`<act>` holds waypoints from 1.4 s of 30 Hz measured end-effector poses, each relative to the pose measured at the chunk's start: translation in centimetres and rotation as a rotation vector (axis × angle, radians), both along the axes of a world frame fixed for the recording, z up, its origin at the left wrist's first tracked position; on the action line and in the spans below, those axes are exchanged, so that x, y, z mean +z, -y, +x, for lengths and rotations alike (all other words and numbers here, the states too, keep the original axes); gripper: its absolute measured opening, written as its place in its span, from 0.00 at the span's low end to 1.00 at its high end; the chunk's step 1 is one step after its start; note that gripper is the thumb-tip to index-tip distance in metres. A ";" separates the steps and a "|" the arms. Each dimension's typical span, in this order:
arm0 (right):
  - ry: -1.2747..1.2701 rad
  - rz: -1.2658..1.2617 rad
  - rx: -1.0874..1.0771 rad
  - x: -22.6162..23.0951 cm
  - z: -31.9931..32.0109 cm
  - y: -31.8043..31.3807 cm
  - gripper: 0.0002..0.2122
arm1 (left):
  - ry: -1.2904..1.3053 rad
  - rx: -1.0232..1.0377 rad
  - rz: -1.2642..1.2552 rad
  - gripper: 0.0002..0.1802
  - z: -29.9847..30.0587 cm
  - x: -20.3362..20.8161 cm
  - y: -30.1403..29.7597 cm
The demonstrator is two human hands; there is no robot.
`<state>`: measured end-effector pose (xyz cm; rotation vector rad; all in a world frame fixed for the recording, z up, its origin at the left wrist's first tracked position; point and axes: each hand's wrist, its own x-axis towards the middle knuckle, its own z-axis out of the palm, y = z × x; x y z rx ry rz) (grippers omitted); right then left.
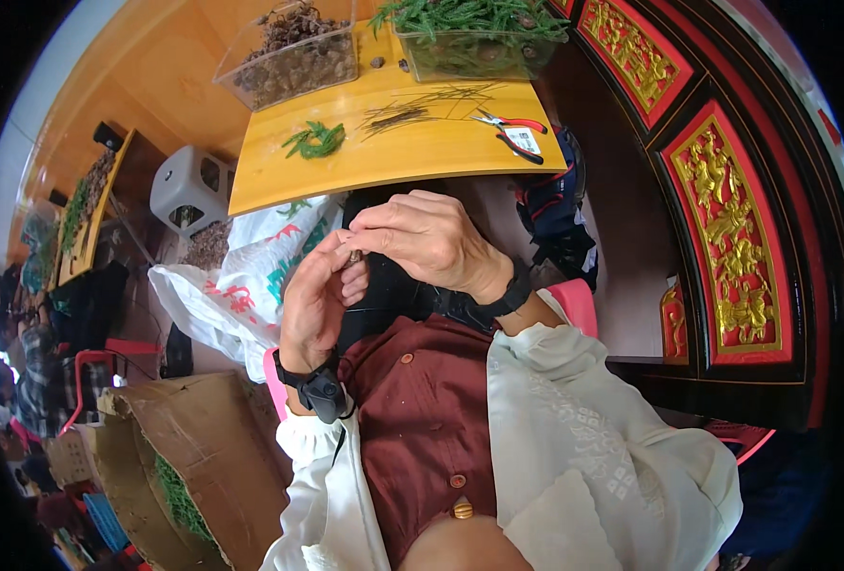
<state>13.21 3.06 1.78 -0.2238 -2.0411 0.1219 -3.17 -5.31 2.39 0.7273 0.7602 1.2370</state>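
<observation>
Brown and small, a cone-like piece [355, 256] sits mostly hidden in the curled grip of the left hand [315, 297]. Over it bends the right hand [433, 240], fingertips pinched together; what they grip, I cannot tell. Fine fingertip work seems the step in hand, and the next move probably calls for a steady left hold. Beyond both hands, on the yellow table [279, 187], lie a green sprig [319, 143], dark wires [398, 118] and, farther right, pliers [526, 125].

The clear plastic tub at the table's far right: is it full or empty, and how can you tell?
Full: green sprigs heap above the front rim of the clear tub.
</observation>
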 end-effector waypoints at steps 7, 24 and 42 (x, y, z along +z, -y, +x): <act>0.012 -0.119 0.032 0.1 0.2 -0.4 0.08 | -0.060 0.005 -0.010 0.09 0.2 0.0 -0.6; -0.009 -0.233 0.030 -0.9 -0.2 -1.0 0.08 | -0.058 0.068 -0.038 0.09 0.3 -0.2 -1.3; -0.014 -0.275 -0.018 -0.6 0.2 -1.1 0.04 | -0.270 0.248 0.154 0.06 1.6 -1.5 -1.5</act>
